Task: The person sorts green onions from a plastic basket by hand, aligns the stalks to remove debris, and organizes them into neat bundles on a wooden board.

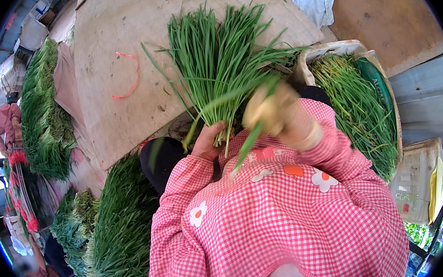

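A large bunch of long green chives [215, 61] fans out over the edge of the board, its pale stem ends gathered toward me. My left hand [211, 140] is closed around those stems. To the right of the bunch, my right hand [271, 111] is smeared by motion; its fingers look closed. Loose chive blades [249, 145] stick out below it and seem to be gripped there. A few more blurred blades cross in front of the bunch between both hands.
A pale board [114, 37] lies ahead with a pink string [137, 75] on it. At right stands a white bin [306, 59] of loose, partly yellowed blades. Heaped chives [124, 224] lie at left, more [47, 110] beyond. Two people [7, 126] are at far left.
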A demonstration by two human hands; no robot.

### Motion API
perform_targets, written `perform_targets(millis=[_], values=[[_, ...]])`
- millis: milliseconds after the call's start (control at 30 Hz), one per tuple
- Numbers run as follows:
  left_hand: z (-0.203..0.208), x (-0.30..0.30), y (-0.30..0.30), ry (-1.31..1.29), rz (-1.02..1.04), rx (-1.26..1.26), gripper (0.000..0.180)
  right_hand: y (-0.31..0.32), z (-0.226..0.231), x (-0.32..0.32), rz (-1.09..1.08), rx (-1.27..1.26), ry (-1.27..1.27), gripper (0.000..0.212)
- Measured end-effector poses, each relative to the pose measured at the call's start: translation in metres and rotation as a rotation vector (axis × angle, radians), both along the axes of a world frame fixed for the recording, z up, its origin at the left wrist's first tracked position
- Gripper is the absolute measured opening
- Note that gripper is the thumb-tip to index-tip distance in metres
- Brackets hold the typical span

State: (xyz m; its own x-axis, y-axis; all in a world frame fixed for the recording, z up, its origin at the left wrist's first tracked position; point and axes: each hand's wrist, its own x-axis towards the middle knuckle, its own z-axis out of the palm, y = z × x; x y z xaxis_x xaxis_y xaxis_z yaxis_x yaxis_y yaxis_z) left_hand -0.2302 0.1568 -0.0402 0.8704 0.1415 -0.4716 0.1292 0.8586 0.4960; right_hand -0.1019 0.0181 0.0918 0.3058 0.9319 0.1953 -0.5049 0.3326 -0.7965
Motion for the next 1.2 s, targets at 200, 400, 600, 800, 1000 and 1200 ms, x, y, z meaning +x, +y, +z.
perform_targets(millis=[200, 400, 600, 800, 1000, 1200], values=[[-0.006, 0.005, -0.001, -0.176, 0.034, -0.065, 0.027, -0.03, -0.05, 0.024, -0.429, -0.375, 0.815, 0.03], [-0.009, 0.006, -0.002, -0.122, 0.031, -0.001, 0.031, -0.02, -0.07, -0.01, 0.21, -0.887, 0.115, 0.049], [-0.007, 0.008, -0.006, -0.083, 0.038, 0.076, 0.036, 0.003, -0.067, -0.03, 0.317, -1.022, -0.214, 0.037], [-0.02, 0.005, -0.002, -0.122, 0.002, -0.008, 0.035, -0.001, -0.106, 0.0, -0.002, -0.785, -0.295, 0.028], [-0.011, 0.007, -0.003, -0.192, -0.099, -0.014, 0.033, 0.009, -0.121, -0.01, 0.176, -0.858, -0.243, 0.033], [-0.016, 0.009, -0.007, -0.165, -0.057, 0.003, 0.032, 0.006, -0.095, -0.009, 0.413, -1.076, -0.464, 0.046]])
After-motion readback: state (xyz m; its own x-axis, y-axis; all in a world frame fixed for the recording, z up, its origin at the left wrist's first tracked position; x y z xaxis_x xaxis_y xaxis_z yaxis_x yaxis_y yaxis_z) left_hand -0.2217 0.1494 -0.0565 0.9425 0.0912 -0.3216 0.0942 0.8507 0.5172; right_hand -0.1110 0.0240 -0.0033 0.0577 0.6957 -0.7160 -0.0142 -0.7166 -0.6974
